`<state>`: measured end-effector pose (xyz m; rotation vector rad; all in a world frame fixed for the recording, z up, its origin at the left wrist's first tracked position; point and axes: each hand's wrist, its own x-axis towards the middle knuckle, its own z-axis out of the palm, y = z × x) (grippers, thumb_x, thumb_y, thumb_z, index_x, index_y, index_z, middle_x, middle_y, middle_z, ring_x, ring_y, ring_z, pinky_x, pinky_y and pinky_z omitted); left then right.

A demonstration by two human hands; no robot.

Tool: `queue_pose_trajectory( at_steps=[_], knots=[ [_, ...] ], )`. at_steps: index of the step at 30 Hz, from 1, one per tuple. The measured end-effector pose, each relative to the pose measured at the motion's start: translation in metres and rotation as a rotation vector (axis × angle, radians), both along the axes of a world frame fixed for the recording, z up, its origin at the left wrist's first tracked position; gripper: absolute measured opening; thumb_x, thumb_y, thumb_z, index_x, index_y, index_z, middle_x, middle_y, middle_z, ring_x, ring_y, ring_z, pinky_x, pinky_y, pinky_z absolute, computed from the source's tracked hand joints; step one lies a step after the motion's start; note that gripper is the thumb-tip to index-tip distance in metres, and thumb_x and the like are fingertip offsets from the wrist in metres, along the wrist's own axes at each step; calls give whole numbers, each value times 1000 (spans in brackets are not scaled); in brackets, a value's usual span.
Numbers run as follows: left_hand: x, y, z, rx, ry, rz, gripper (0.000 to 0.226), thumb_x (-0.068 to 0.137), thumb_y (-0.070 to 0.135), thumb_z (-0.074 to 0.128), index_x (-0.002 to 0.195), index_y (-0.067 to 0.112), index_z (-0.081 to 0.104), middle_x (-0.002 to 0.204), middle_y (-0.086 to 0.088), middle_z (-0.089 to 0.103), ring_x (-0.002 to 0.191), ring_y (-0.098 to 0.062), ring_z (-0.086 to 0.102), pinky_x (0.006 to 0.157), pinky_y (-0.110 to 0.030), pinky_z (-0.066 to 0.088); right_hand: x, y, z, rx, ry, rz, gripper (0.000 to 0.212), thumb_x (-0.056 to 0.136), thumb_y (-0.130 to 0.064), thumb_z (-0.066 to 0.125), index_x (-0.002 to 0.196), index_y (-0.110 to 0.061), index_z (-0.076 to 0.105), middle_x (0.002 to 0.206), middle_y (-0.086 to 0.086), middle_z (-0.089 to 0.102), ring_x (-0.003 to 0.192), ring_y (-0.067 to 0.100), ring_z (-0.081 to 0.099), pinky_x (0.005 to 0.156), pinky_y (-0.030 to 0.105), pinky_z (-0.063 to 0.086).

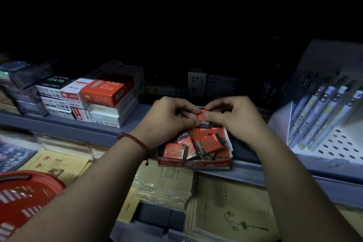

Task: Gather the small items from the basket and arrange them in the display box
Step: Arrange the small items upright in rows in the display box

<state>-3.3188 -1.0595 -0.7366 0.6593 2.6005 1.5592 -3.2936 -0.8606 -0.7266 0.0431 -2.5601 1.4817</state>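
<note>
1. Dim shop shelving fills the view, and the work happens at the front lip of a grey shelf (121, 129).
2. Both hands meet over the far end of the display box. The left hand (169, 118) and the right hand (233, 118) each pinch the same eraser (204, 114), a small red one, between thumb and forefinger, with the other fingers curled in.
3. The eraser is held flat-face up, just above the neat back rows. Its slot, I judge, lies straight below the grip, so the coming move is a short lowering rather than a reach.
4. The display box (196, 164) sits on the shelf edge with its long axis running away from the person. Upright packs stand at the back, and loose erasers (188, 149) lie jumbled toward the front.
5. Neither hand is nearer the slot, as they flank it evenly.
6. The red basket (29, 192) lies well apart at the lower left, on the left arm's side, so that hand would probably be the one to fetch the next piece. Its contents cannot be seen.
7. Further out, stacked boxes (106, 92) stand to the left, pens (322, 116) lean in a rack to the right, and wrapped notebooks (225, 212) lie below.
</note>
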Motion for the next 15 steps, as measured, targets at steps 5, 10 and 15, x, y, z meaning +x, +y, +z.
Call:
queue_pose_trajectory(
  at_steps=[5, 10, 15],
  knots=[
    [0, 1, 2, -78, 74, -44, 18, 86, 21, 78, 103, 28, 78, 95, 11, 76, 83, 7, 67, 70, -10, 51, 1, -1, 1, -73, -7, -67, 14, 77, -8, 83, 85, -17, 76, 83, -2, 75, 75, 8, 70, 75, 30, 58],
    [-8, -8, 3, -98, 87, -2, 17, 92, 15, 71, 103, 26, 78, 98, 10, 76, 89, -3, 70, 82, -21, 58, 1, 0, -3, 160, 42, -36, 12, 82, -21, 82, 89, -27, 74, 80, -7, 71, 53, -10, 54, 56, 13, 40],
    [-7, -12, 4, -99, 99, -34, 17, 94, 15, 68, 102, 28, 77, 100, 11, 76, 93, 0, 70, 85, -25, 59, 3, 1, -3, 301, 43, 24, 6, 88, -25, 76, 90, -30, 77, 80, -14, 70, 68, -10, 60, 55, 7, 41]
  ],
)
